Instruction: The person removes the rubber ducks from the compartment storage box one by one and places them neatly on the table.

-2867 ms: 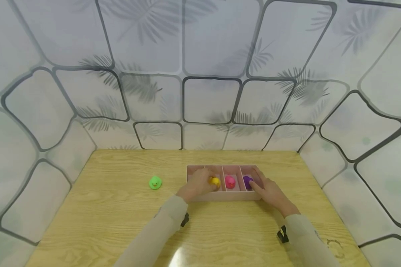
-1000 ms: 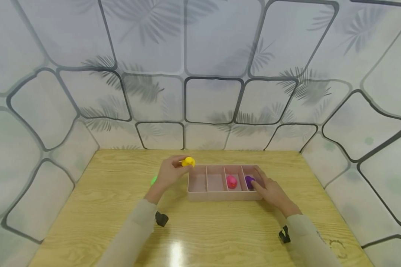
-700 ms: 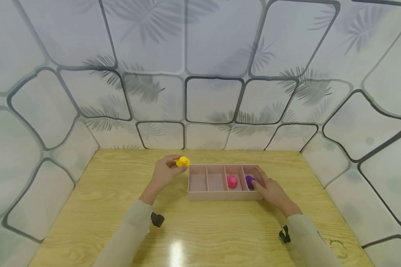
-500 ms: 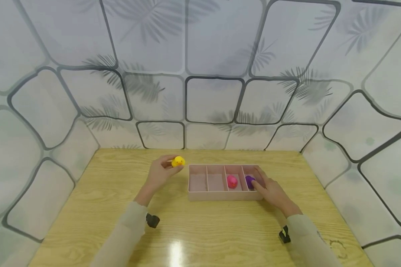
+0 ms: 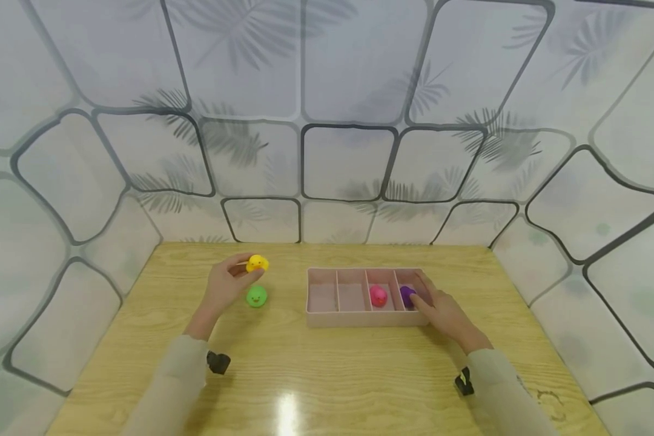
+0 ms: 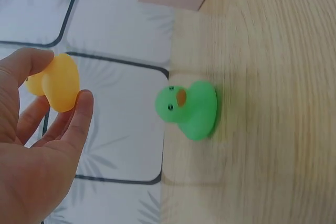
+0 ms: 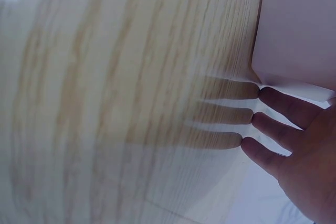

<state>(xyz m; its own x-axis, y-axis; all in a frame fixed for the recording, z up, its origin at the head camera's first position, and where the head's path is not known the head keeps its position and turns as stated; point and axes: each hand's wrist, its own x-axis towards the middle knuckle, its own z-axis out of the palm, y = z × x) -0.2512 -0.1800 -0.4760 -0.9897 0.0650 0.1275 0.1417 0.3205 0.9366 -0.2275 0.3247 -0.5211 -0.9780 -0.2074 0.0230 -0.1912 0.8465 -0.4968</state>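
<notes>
A: Where is the small yellow rubber duck [image 5: 258, 263] at this moment?

B: The left hand [image 5: 224, 287] pinches it between the thumb and the fingertips [image 6: 83, 103], lifted above the wooden table [image 5: 327, 375]. The pinch at the duck's sides is light, I think because the toy is soft and small, so a full fist is not needed.

A: And what is under it?

B: Just beside the hand, a small green rubber duck [image 5: 257, 296] stands upright on the table, apart from the fingers. In the left wrist view the green one [image 6: 190, 109] is on the wood and the yellow one [image 6: 55, 82] is clearly in the air.

A: What does the right hand do?

B: The right hand [image 5: 441, 312] rests with straight fingers against the right end of the pink plastic tray with four compartments [image 5: 366, 321]. It grasps nothing; it seems only to steady the tray so it does not slide.

A: What is inside the tray?

B: A pink rubber duck [image 5: 378, 296] is in the third compartment from the left and a purple rubber duck [image 5: 406, 296] in the fourth. The two left compartments hold nothing.
</notes>
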